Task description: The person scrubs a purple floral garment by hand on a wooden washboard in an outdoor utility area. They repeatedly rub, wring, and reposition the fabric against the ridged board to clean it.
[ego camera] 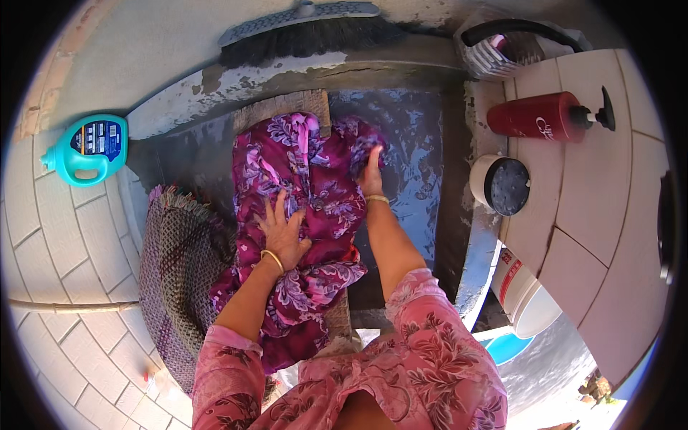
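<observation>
A wet purple garment or cloth [328, 204] with a floral print is spread over a wooden board [279, 110], whose far end and near edge show around it. My left hand [282, 236] presses on the cloth near its middle, fingers apart, a gold bangle on the wrist. At the far right edge, my right hand [372, 174] is on a bunched, blurred part of the cloth; its thumb shows, while the other fingers are mostly hidden. Folds of the cloth heap up close to my body.
Dark wet basin [414, 177] surrounds the board. A woven fringed textile [183, 269] hangs over its left edge. A turquoise detergent bottle [94, 150] lies left. At right are a red pump bottle [537, 117], a black-lidded jar [505, 184] and a white bucket [529, 301]. A broom head [306, 32] lies behind.
</observation>
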`<state>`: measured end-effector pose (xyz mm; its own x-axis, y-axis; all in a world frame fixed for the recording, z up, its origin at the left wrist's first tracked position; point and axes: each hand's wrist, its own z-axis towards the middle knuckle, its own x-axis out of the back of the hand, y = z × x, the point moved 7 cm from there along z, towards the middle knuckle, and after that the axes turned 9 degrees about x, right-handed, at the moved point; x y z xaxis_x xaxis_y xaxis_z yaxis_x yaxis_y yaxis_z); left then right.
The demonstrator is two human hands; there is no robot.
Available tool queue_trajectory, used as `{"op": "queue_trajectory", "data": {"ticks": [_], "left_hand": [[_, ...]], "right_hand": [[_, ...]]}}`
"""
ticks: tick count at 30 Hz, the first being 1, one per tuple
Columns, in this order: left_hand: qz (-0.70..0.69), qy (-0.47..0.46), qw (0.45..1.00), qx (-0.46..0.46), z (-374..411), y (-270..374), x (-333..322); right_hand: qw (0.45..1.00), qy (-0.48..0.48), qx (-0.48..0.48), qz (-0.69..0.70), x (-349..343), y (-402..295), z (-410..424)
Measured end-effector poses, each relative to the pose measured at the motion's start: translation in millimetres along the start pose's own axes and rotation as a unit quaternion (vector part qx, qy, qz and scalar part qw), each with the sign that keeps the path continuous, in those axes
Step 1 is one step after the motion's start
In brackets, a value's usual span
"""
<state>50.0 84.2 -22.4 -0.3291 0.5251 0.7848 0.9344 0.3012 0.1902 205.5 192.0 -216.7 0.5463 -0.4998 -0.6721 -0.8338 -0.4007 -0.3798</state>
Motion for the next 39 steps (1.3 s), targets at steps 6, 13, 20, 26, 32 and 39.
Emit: {"op": "queue_trajectory", "data": {"ticks": [6,13,20,26,32,39], "left_hand": [[-0.014,0.021,0.999,-0.031,9.4,9.9,2.6],[-0.020,0.052,0.997,-0.050,8.7,2.6,1.2],[-0.061,0.051,0.994,-0.073,13.9,-15.0,-6.4],[-0.589,0.019,0.808,0.000,-30.1,-93.3,42.2],[-0.217,0.217,0.952,-0.014,-5.4,-59.8,74.4],[-0.092,0.130,0.986,0.045,35.7,-38.3,27.8]], "right_hand": [[0.962,0.143,0.057,-0.226,-12.1,-40.8,53.0],[0.918,0.080,0.211,-0.325,-56.4,-99.6,-4.8],[0.727,-0.222,0.377,-0.529,-200.9,-96.4,-140.3],[0.355,-0.278,0.394,-0.801,-207.2,1.1,-208.0],[0.356,-0.421,0.280,-0.786,-203.3,4.1,-200.4],[0.439,-0.183,0.218,-0.852,-216.3,-15.6,-60.7]]}}
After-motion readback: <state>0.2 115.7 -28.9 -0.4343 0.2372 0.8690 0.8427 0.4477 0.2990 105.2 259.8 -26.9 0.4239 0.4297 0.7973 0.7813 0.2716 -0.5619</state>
